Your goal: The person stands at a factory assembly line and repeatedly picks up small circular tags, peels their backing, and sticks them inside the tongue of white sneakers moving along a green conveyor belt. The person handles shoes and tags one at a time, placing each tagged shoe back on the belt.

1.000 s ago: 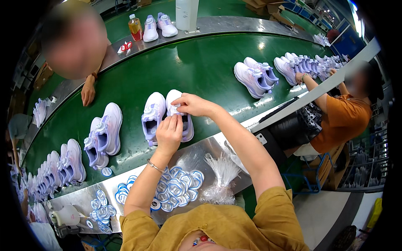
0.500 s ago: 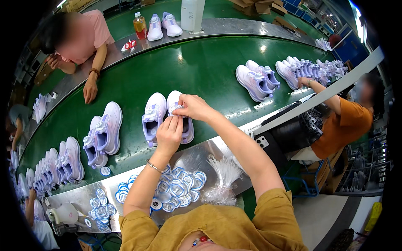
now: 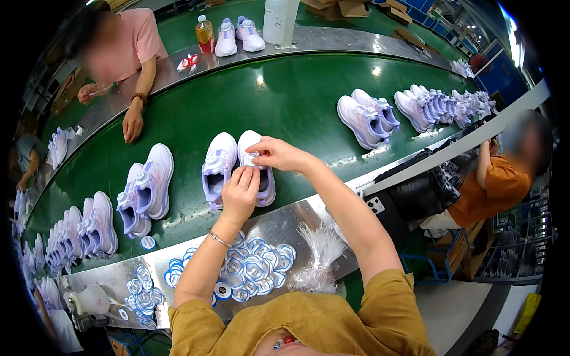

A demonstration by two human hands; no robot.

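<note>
A white and lavender sneaker [image 3: 248, 141] stands on the green belt, its toe pointing away from me. Both my hands meet over its tongue, near the top of the lacing. The fingers of my left hand [image 3: 240, 188] are pinched together at the near side of the tongue, above the shoe opening. Just beyond them, my right hand [image 3: 278, 155] bends over the lacing, thumb and fingertips pinched. Whatever small thing lies between the fingertips is hidden. Touching this shoe on the left is its matching sneaker [image 3: 220, 151], with a round dial on its tongue.
Round blue-edged tags [image 3: 255, 267] lie heaped on the metal ledge, beside a bundle of clear plastic fasteners [image 3: 320, 255]. More sneakers [image 3: 155, 178] line the belt left and right. A person in pink [image 3: 139, 41] leans at the far edge; another in orange [image 3: 504, 184] sits right.
My right hand's fingers have shifted slightly over the lacing; my left hand stays put. The person in orange has drawn an arm back from the shoes. The person in pink has lowered one raised hand.
</note>
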